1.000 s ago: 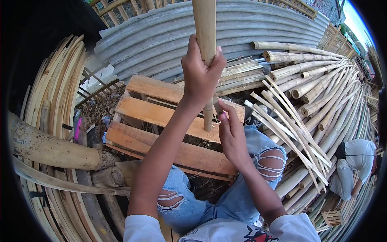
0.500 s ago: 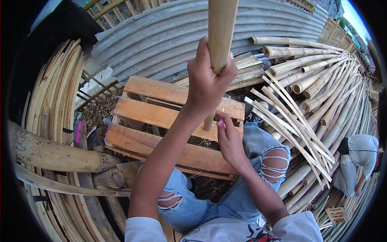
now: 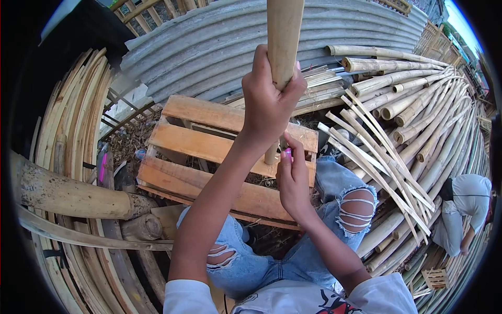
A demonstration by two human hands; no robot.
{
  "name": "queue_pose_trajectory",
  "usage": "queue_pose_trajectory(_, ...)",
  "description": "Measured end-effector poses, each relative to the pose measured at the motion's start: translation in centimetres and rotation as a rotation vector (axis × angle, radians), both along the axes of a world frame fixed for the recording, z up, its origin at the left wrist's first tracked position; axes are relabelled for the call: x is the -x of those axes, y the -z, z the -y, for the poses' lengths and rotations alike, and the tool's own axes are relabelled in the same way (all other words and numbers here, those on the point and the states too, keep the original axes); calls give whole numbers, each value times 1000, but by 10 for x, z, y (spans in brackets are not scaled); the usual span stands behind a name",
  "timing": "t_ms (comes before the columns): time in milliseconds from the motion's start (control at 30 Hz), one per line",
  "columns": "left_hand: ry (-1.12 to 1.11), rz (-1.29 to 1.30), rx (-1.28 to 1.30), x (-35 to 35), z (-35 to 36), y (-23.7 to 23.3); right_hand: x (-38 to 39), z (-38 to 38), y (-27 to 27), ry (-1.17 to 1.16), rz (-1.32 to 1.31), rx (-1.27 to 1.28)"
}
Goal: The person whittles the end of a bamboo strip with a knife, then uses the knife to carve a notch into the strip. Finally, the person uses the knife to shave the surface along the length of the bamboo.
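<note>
My left hand (image 3: 273, 97) is wrapped round a pale bamboo pole (image 3: 285, 39). The pole stands nearly upright, its lower end by a slatted wooden crate (image 3: 185, 141) in front of my knees. Its top runs out of view. Lower down, my right hand (image 3: 294, 178) is closed beside the pole's lower part. Between its thumb and fingers shows a small pink object (image 3: 287, 152), perhaps a handle; the rest of it is hidden by the fingers.
Bamboo poles (image 3: 413, 112) and thin split strips (image 3: 387, 167) are heaped on the right. Long slats (image 3: 73, 110) and a thick bamboo trunk (image 3: 78, 193) lie left. Corrugated sheeting (image 3: 209, 57) stands behind. A person (image 3: 468, 199) bends over at far right.
The pole and my left hand have shifted slightly left. My right hand has moved a little left and has turned somewhat, with the pink object still in it.
</note>
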State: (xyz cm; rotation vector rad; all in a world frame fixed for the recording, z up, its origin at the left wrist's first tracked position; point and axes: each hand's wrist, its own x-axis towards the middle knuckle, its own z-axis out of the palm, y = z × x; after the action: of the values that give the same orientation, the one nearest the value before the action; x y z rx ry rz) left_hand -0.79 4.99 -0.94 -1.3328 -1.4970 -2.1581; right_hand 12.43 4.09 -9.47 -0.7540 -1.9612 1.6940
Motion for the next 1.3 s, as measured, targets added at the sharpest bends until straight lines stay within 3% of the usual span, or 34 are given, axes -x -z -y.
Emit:
queue_pose_trajectory(100, -31, -12, 1, 7, 4, -1, -2, -7, 43, -50, 28, 59)
queue_pose_trajectory(200, -18, 51, -15, 8, 5, 0, -1, -4, -10, -76, -153, 202)
queue_pose_trajectory(300, -32, 30, -32, 10, 4, 0, 2, 5, 10, -14, -194, 138)
queue_pose_trajectory(367, -22, 37, -39, 11, 5, 0, 2, -1, 69, 8, -25, -272)
queue_pose_trajectory(400, -13, 57, -37, 12, 5, 0, 2, -5, 60, 8, -31, -276)
queue_pose_trajectory(467, -5, 73, -33, 13, 6, -1, -3, -9, 22, -94, 41, 104)
queue_pose_trajectory(500, -4, 93, -25, 13, 6, 0, -3, -11, -6, -105, -26, 138)
queue_pose_trajectory(600, -15, 52, -8, 11, 4, 0, -1, 0, -7, -39, -41, 50)
queue_pose_trajectory(633, -14, 38, -13, 11, 3, 0, -1, 1, 10, -25, 66, 21)
queue_pose_trajectory(733, -7, 54, -2, 10, 5, 0, 1, -8, 30, -101, 83, 53)
queue_pose_trajectory(867, 27, 78, 38, 7, 6, 4, -5, -12, -24, -123, -23, 261)
queue_pose_trajectory(900, 38, 54, 43, 7, 5, 2, -2, -6, -8, -64, -72, 123)
queue_pose_trajectory(967, 82, 71, 20, 4, 5, 1, -5, -10, 53, -82, -17, 80)
queue_pose_trajectory(1067, 175, 113, 9, 4, 5, 1, -7, -14, 39, -104, 59, 75)
queue_pose_trajectory(1133, 120, 89, 68, 3, 4, 1, -8, -15, -20, -121, -23, 359)
queue_pose_trajectory(1167, 118, 104, 77, 2, 5, 5, -9, -13, -29, -125, -6, 368)
queue_pose_trajectory(1300, 184, 100, 44, 2, 4, -2, -7, -12, 28, -101, 88, 132)
